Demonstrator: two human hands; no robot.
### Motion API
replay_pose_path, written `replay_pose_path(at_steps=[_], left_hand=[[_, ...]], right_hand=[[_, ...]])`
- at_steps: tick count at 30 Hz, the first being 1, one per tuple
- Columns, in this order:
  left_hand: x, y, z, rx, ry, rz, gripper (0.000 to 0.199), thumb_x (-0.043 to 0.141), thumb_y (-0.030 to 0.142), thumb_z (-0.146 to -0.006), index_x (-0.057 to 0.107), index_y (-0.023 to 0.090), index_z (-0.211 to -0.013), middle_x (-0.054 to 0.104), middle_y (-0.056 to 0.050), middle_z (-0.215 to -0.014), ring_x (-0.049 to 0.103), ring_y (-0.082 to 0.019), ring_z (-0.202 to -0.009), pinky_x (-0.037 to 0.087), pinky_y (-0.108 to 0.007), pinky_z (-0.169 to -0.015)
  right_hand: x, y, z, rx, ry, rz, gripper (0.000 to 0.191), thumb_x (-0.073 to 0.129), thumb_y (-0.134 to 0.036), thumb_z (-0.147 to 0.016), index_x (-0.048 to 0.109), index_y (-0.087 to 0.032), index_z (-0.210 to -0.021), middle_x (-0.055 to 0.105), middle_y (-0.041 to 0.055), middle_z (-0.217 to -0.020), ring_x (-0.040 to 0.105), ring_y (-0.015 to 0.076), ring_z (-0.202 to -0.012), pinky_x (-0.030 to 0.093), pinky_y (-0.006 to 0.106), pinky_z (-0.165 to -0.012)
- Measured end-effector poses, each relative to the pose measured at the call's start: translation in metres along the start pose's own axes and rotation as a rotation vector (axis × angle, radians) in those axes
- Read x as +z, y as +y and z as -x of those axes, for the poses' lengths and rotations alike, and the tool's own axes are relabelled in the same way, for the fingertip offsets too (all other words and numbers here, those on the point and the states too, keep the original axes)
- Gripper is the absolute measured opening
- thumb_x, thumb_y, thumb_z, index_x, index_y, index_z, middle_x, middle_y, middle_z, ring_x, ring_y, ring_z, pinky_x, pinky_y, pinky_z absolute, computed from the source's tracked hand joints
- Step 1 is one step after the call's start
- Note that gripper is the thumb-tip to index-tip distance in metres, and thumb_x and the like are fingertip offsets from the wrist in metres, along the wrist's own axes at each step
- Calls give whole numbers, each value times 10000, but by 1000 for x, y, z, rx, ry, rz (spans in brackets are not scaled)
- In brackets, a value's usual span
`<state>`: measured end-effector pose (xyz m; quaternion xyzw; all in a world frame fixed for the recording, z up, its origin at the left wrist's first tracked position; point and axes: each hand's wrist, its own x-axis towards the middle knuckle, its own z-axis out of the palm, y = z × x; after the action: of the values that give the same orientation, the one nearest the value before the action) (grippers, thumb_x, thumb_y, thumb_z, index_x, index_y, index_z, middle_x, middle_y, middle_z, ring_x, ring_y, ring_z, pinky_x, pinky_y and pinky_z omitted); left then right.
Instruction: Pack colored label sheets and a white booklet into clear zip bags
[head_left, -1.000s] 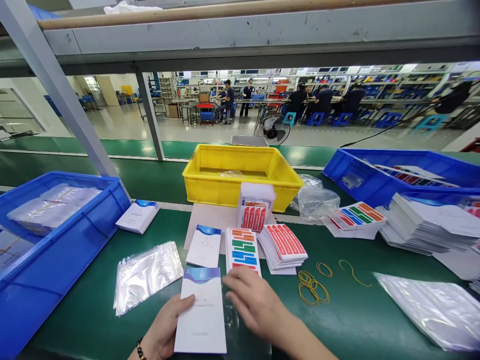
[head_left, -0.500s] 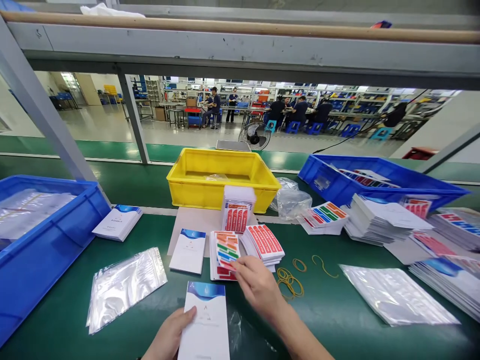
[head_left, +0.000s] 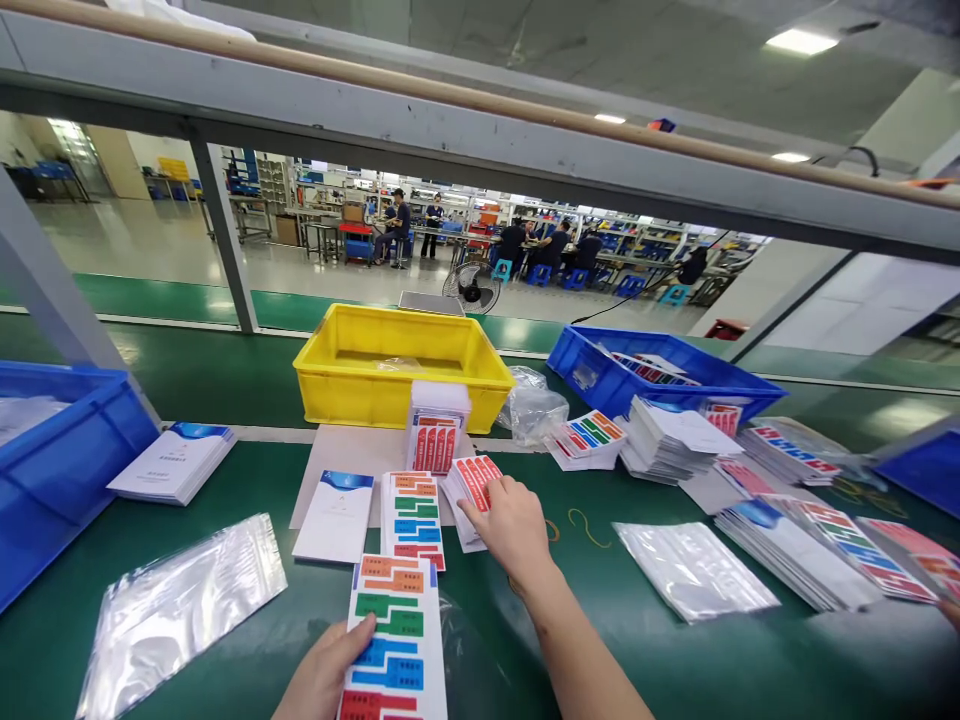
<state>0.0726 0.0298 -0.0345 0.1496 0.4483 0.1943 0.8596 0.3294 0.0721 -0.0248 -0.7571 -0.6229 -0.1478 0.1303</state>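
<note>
My left hand [head_left: 324, 668] grips a booklet with a multi-coloured label sheet [head_left: 390, 640] lying on top, the thumb pressing on its left edge. At the stack of red label sheets [head_left: 474, 482], my right hand [head_left: 511, 520] has thumb and fingers closed on the top sheet; the fingertips are partly hidden. Left of that stack lies a pile of multi-coloured label sheets [head_left: 414, 515]. A white booklet with a blue top [head_left: 335, 520] lies beside the pile. Behind them stands a clear plastic box [head_left: 437, 430] with red labels in it.
A yellow bin [head_left: 397, 395] stands at the back, between blue bins at left [head_left: 67, 440] and right [head_left: 645, 375]. Silver bags [head_left: 187, 610] lie left, others [head_left: 694, 570] right. Booklet stacks [head_left: 667, 445] fill the right side. A person's hand [head_left: 951, 612] shows at the right edge.
The multi-coloured sheet that my right hand was lifting now lies on the booklet in my left hand. My right hand has moved to the red label stack. The view has turned right and tilted.
</note>
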Motion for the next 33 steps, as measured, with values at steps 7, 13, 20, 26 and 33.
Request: replay_pose_path(at_steps=[7,13,20,26,33], left_hand=[[9,-2,-14,80,74,2,310,756,316,-668,566,122,-818,747,-92,-695,715,-293,-730,573,-348,-661],[3,-5,-21,181,112,72,282,734,291,-700,600,101,-860,748,-98,-685,716,-282,-654,580,-357,-597],[2,-8,-24,253,18,213,384,647,412,-764,636,65,-927,748,-142,-790,711,-283,-729,562,-375,-675],[1,-11,-25,381,-80,152,389,721,428,-677,683,60,-798,743,-149,-794,695,-280,-757,531,-316,-636],[1,-12,-25,343,-108,0,414,790,398,-590,678,76,-826,731,-127,-707,676,-232,-609,516,-344,-648]], right_hand=[[-1,4,-5,-15,-97,35,272,544,-287,-833,628,-147,-616,645,96,-695,595,188,-569,340,277,-518],[-3,16,-1,-88,-49,-47,197,490,-68,-769,670,-146,-759,665,79,-768,624,183,-688,412,272,-618],[-27,-48,56,-623,520,-549,186,504,-72,-807,634,-131,-926,642,84,-786,574,205,-770,419,351,-682],[-16,-97,90,-875,391,-666,224,428,-163,-867,608,-113,-742,535,30,-524,462,153,-506,333,291,-488],[-2,-58,65,-79,-137,-1207,299,510,-313,-857,539,-170,-1118,641,106,-913,612,203,-758,487,336,-653]])
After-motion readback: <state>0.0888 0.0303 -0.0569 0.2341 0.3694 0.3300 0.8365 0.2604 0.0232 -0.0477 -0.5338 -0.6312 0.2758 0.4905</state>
